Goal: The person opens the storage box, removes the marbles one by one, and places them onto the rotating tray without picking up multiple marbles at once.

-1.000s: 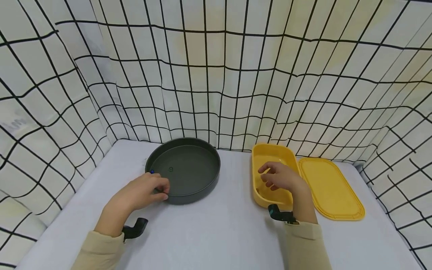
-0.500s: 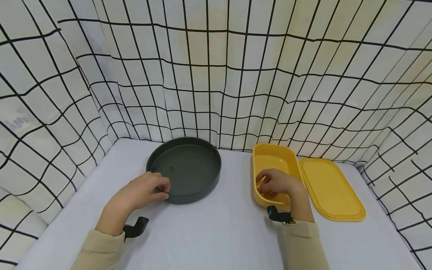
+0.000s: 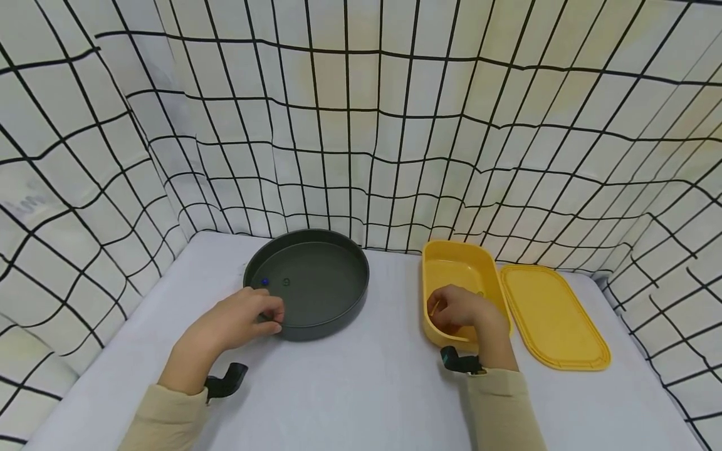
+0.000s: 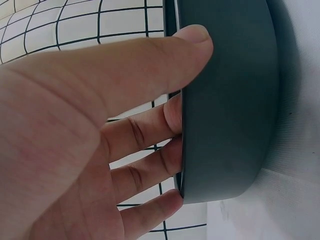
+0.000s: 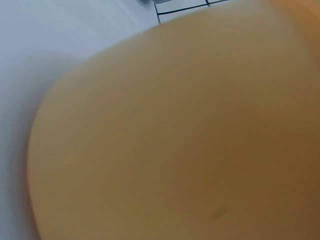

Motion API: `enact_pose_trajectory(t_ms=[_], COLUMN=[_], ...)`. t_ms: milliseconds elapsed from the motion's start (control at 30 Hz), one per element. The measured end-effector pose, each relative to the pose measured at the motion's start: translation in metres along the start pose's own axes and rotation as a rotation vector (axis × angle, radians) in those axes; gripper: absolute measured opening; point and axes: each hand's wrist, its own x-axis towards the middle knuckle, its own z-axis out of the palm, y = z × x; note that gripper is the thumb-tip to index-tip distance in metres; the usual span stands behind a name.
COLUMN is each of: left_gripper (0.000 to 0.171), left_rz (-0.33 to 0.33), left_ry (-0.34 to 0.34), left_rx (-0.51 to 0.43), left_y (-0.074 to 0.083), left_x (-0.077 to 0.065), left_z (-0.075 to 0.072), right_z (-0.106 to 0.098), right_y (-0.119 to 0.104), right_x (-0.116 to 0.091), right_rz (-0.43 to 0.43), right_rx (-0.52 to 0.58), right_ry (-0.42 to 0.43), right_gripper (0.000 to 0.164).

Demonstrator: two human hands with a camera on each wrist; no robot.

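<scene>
My left hand (image 3: 242, 318) grips the near-left rim of a round dark grey pan (image 3: 316, 282). In the left wrist view the thumb lies on the pan's outer wall (image 4: 230, 125) and the fingers reach over the rim inside. A small blue bead-like ball (image 3: 265, 282) and a tiny dark ring-like spot (image 3: 286, 282) show on the pan's floor. My right hand (image 3: 459, 307) reaches into a yellow plastic box (image 3: 451, 250), fingers bent down near its left wall. Its fingertips are hidden; whether they hold anything is unclear. Only the blurred box wall (image 5: 150, 140) fills most of the right wrist view.
A flat yellow lid (image 3: 555, 316) lies on the white table (image 3: 361, 388) right of the box. Black netting (image 3: 366, 134) over white sheeting stands behind and at both sides. A small yellowish thing (image 3: 481, 293) shows beside my right hand in the box.
My right hand has sunk deeper into the yellow box and its fingers have bent downward. In the pan the blue ball has shifted slightly right. My left hand stays on the rim.
</scene>
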Motion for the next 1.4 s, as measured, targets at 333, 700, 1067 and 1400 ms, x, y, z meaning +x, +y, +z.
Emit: enact_pose_trajectory(t_ms=[333,700,1067,1400], left_gripper=[0.022,0.021,0.021,0.021], left_rz=[0.010,-0.017,-0.021,-0.007], left_ry=[0.005,-0.005,-0.009,0.000], left_rx=[0.000,0.005,0.006,-0.002], left_y=[0.002,0.003,0.003,0.004], left_x=[0.001,0.000,0.001,0.001], left_z=[-0.001,0.000,-0.001,0.000], right_z=[0.006,0.008,0.003,-0.010], right_y=[-0.001,-0.003,0.002,-0.002], right_x=[0.005,0.008,0.007,-0.002], right_rz=[0.033,0.014,-0.031,-0.109], right_rx=[-0.044,-0.127,-0.044,-0.032], right_ry=[0.035,0.052,0.079,0.246], right_gripper=[0.015,0.009,0.007,0.011])
